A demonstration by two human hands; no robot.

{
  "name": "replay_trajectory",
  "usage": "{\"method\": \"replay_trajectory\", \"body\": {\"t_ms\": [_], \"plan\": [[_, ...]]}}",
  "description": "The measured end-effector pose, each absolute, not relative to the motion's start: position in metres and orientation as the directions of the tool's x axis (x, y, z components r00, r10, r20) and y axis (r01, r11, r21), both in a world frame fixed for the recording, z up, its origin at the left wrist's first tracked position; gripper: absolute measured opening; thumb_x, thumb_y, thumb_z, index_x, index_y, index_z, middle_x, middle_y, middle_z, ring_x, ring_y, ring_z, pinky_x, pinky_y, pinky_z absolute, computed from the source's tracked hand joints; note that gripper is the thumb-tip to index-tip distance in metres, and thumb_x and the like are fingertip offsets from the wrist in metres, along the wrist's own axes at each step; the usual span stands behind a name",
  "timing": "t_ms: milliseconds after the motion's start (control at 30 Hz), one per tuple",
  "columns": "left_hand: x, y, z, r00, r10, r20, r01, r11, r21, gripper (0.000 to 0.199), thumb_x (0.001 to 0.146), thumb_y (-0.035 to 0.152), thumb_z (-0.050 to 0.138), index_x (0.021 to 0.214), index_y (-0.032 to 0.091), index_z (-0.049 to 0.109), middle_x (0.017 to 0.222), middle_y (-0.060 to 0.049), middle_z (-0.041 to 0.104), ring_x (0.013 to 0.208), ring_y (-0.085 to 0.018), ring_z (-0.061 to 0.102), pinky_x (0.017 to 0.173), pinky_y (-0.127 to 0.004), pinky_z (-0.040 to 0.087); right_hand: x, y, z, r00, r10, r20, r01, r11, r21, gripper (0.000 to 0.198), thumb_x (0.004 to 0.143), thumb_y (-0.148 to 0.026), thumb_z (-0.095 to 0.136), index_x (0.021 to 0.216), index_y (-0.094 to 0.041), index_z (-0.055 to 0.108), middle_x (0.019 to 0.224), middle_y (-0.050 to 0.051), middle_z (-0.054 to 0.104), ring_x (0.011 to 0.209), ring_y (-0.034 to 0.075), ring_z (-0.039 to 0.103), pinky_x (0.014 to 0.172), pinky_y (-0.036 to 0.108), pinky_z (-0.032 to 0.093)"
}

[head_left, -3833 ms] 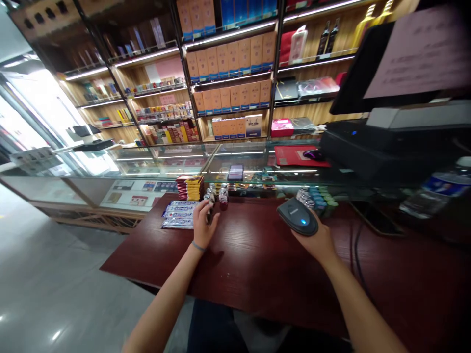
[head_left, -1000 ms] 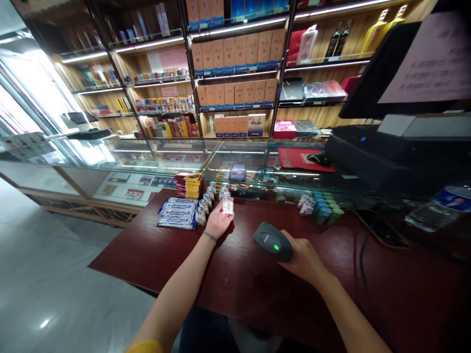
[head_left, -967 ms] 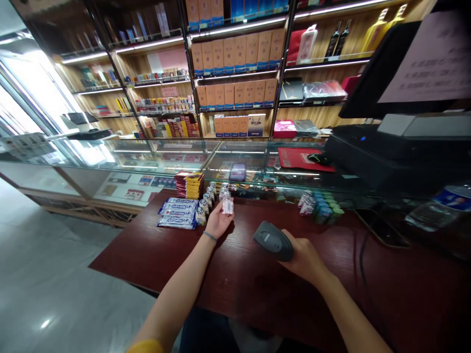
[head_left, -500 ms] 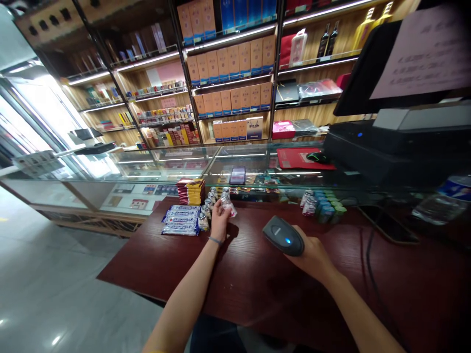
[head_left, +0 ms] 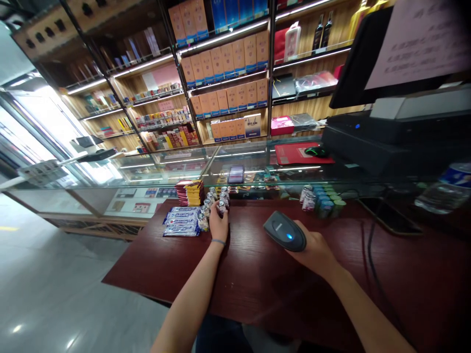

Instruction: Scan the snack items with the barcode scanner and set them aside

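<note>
Left hand: the left hand [head_left: 220,226] is gripping a small jar [head_left: 221,207] with a shiny lid, the thumb and fingers curling around its sides; a thin band [head_left: 219,241] is circling the wrist.
Jar in hand: it is standing about upright at the near end of the right-hand line of jars [head_left: 224,191] – whether its base is touching the wood, I cannot tell.
Right hand: the right hand [head_left: 317,249] is gripping a dark scanner [head_left: 284,230], fingers closing around the handle below its head; a blue light is glowing on top.
Other jars: another line of jars [head_left: 204,212] is running just left of the held jar.
Packets: blue-and-white packets [head_left: 182,222] are lying flat beside that line, and a red-and-yellow stack [head_left: 189,192] is standing behind them.
Far group: 2 pink-labelled jars [head_left: 307,198] are standing beside blue and green tubs [head_left: 326,202], beyond the scanner.
Table: the dark red table [head_left: 253,274] is carrying all of these – a phone [head_left: 390,216] is lying toward its right side.
Glass counter: a mouse [head_left: 316,151] is resting on a red mat [head_left: 290,154] there.
</note>
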State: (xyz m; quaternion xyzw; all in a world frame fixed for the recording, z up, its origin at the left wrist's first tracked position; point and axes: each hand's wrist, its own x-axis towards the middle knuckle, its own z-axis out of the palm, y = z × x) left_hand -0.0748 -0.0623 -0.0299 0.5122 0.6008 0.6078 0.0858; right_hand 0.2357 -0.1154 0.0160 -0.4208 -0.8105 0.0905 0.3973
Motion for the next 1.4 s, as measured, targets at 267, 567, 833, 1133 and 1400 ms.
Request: {"method": "replay_trajectory", "body": {"t_ms": [267, 567, 833, 1133, 1400], "plan": [[-0.078, -0.054, -0.033, -0.49, 0.735, 0.468, 0.515, -0.189, 0.836, 0.048, 0.082, 0.015, 0.064, 0.128, 0.024, 0.053, 0.128, -0.01, 0.062, 0.119, -0.027, 0.058, 0.108, -0.041, 0.041, 0.235, -0.117, 0.022, -0.341, 0.717, 0.608, 0.58, 0.669, -0.465, 0.028, 0.081, -0.033, 0.062, 0.107, -0.024, 0.053, 0.076, 0.0, 0.074, 0.063, 0.025, 0.075, 0.054, 0.028, 0.05], [-0.077, -0.047, -0.031, -0.468, 0.75, 0.467, 0.536, -0.179, 0.825, 0.048, 0.083, 0.014, 0.063, 0.13, 0.022, 0.053, 0.132, -0.012, 0.06, 0.124, -0.028, 0.055, 0.112, -0.043, 0.038, 0.234, -0.117, 0.018, -0.333, 0.749, 0.573, 0.595, 0.638, -0.489, 0.031, 0.08, -0.036, 0.062, 0.108, -0.024, 0.054, 0.078, 0.002, 0.075, 0.065, 0.026, 0.075, 0.056, 0.03, 0.051], [-0.079, -0.045, -0.036, -0.422, 0.71, 0.564, 0.602, -0.245, 0.76, 0.058, 0.082, 0.014, 0.065, 0.138, 0.017, 0.05, 0.14, -0.015, 0.054, 0.136, -0.029, 0.048, 0.119, -0.046, 0.033, 0.235, -0.116, 0.019, -0.339, 0.699, 0.63, 0.6, 0.676, -0.428, 0.028, 0.083, -0.034, 0.06, 0.108, -0.024, 0.053, 0.076, 0.001, 0.073, 0.063, 0.023, 0.074, 0.055, 0.028, 0.05], [-0.074, -0.055, -0.033, -0.364, 0.637, 0.679, 0.669, -0.329, 0.666, 0.064, 0.089, 0.022, 0.064, 0.149, 0.02, 0.041, 0.147, -0.016, 0.049, 0.14, -0.029, 0.043, 0.12, -0.049, 0.031, 0.236, -0.117, 0.022, -0.322, 0.745, 0.584, 0.593, 0.639, -0.489, 0.027, 0.081, -0.033, 0.063, 0.105, -0.025, 0.053, 0.069, -0.002, 0.072, 0.058, 0.023, 0.074, 0.052, 0.025, 0.048], [-0.069, -0.059, -0.034, -0.4, 0.55, 0.733, 0.665, -0.377, 0.645, 0.054, 0.09, 0.035, 0.068, 0.139, 0.021, 0.05, 0.134, -0.015, 0.054, 0.129, -0.029, 0.05, 0.11, -0.049, 0.042, 0.233, -0.114, 0.016, -0.243, 0.84, 0.485, 0.627, 0.517, -0.583, 0.03, 0.077, -0.035, 0.064, 0.105, -0.026, 0.056, 0.077, 0.001, 0.076, 0.074, 0.027, 0.077, 0.059, 0.027, 0.05]]}}
